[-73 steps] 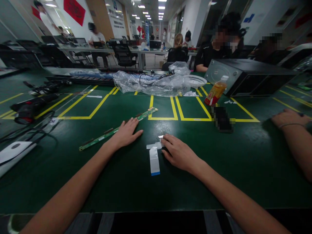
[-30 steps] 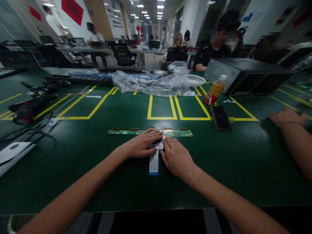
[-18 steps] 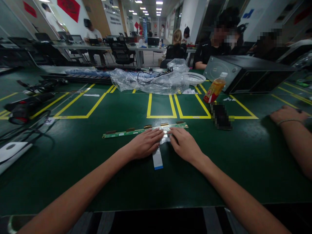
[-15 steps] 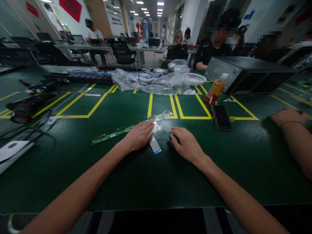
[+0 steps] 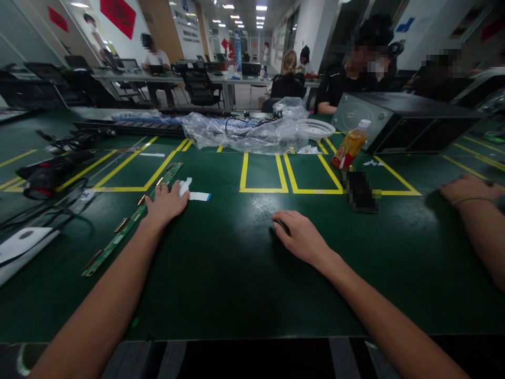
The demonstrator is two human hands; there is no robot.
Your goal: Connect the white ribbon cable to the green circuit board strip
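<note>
My left hand [image 5: 164, 204] lies palm down with its fingers spread over a long, narrow green circuit board [image 5: 128, 226]. The board slants from the near left up toward the yellow tape, with several connectors along its edge. Beside my fingertips, a white flat ribbon cable [image 5: 199, 196] with a blue end sticks out to the right, partly covered by the hand. My right hand [image 5: 298, 231] rests on the green table [image 5: 236, 295], its fingers loosely bent and apart from the thumb, with nothing visible in it.
Beyond the yellow tape lie clear plastic wrap [image 5: 244, 134] and a white basket [image 5: 317, 128]. A drink bottle [image 5: 351, 145], a dark phone [image 5: 360, 190] and a black case [image 5: 414, 123] stand to the right. Another person's hand [image 5: 469, 190] rests far right; cables and devices lie left.
My left hand has moved left, and the circuit board and ribbon cable have slid left and turned with it. My right hand has barely moved.
</note>
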